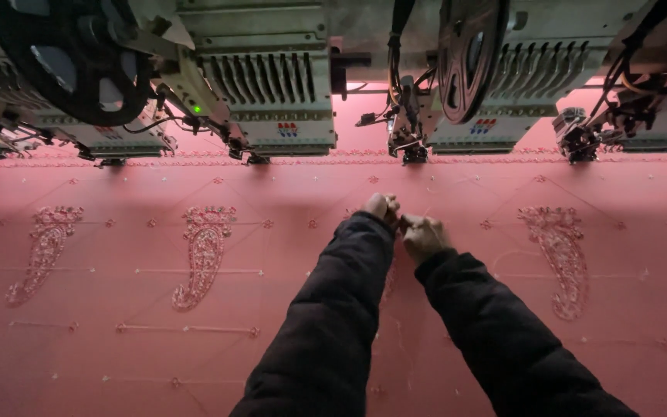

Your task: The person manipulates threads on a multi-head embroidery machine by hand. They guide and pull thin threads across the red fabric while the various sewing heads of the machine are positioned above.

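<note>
1. Pink fabric (pixel 295 363): stretched flat across the whole lower field, beneath a row of machine heads; stitched with faint diamond lines, small floral dots and a narrow border band along the top edge.
2. Paisley motifs: three fully seen, raised and beaded, one at far left (pixel 44 251), one left of centre (pixel 204 255), one at right (pixel 559 259); a fourth largely covered by the forearms, between the two hands and the sleeves.
3. Embroidery heads: pale grey units mounted above the cloth, one at centre-left (pixel 272 85), one at centre-right (pixel 496 93), further ones cut off at both edges; needle assemblies (pixel 411 147) hanging just above the border band, directly beyond the hands.
4. Black reels: one large at upper left (pixel 71 58), one seen edge-on at upper centre (pixel 468 54), both in front of the heads.
5. Left hand (pixel 380 207): curled closed, fingertips pinched, resting on the fabric; object pinched too small to identify.
6. Right hand (pixel 424 235): likewise curled closed, knuckles up, touching the left hand at the fingertips; a thin pale thread (pixel 424 212) faintly seen just above it.
7. Dark padded sleeves (pixel 333 309): both forearms extended up from the lower edge, converging toward the hands.
</note>
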